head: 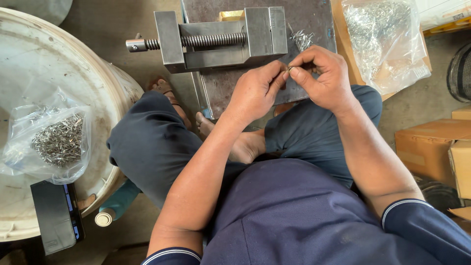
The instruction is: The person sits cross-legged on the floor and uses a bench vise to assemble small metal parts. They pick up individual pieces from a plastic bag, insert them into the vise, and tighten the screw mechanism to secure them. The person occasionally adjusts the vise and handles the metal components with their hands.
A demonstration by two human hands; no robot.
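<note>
1. Left hand (257, 91) and right hand (324, 73) meet fingertip to fingertip, both pinching a small metal piece (290, 69).
2. Forearms angle inward over crossed legs.
3. Steel vise (221, 39) sits just beyond the hands.

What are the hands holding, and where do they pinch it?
Both the left hand and the right hand pinch one tiny metal piece between their fingertips; it is too small to tell which part.

ahead: steel vise (221, 39) blocks | right: bag of clips (385, 41) | between: plate (314, 19) seemingly bare
</note>
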